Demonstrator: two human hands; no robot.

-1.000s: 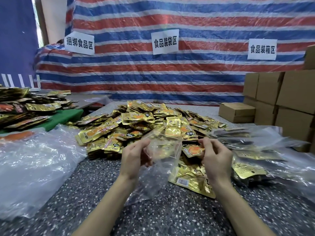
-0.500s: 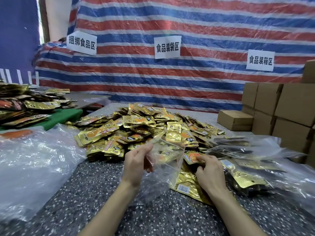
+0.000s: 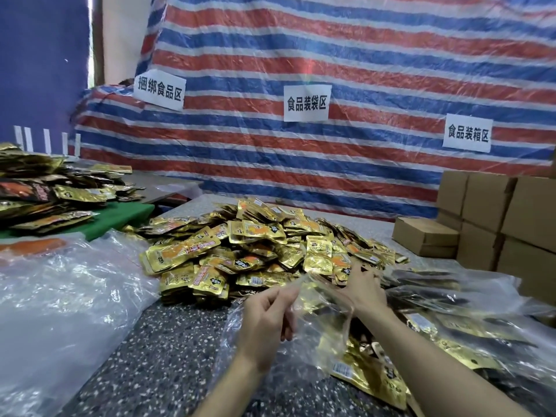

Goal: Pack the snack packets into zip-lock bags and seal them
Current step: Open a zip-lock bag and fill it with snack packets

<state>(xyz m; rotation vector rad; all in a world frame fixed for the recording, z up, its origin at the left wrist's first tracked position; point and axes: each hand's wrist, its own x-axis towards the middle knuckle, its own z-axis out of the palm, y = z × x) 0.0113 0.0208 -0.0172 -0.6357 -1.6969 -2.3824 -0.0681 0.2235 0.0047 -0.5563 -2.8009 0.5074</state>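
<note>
A big heap of gold snack packets (image 3: 258, 248) lies on the speckled table (image 3: 156, 362) in front of me. My left hand (image 3: 266, 323) pinches the rim of a clear zip-lock bag (image 3: 319, 320) and holds its mouth up and open. My right hand (image 3: 362, 285) reaches forward past the bag and rests on the near right side of the heap, fingers spread over the packets. Whether it grips a packet I cannot tell. More gold packets (image 3: 370, 371) lie under the bag.
Crumpled clear plastic sheeting (image 3: 60, 296) covers the table's left. Filled clear bags (image 3: 451, 305) lie to the right. Cardboard boxes (image 3: 493, 218) are stacked at the far right. A second packet pile (image 3: 45, 188) sits on a green surface at the left. A striped tarp hangs behind.
My right hand has let go of the bag's rim and moved forward onto the packet heap. My left hand keeps the bag's mouth lifted. The camera has tilted up slightly.
</note>
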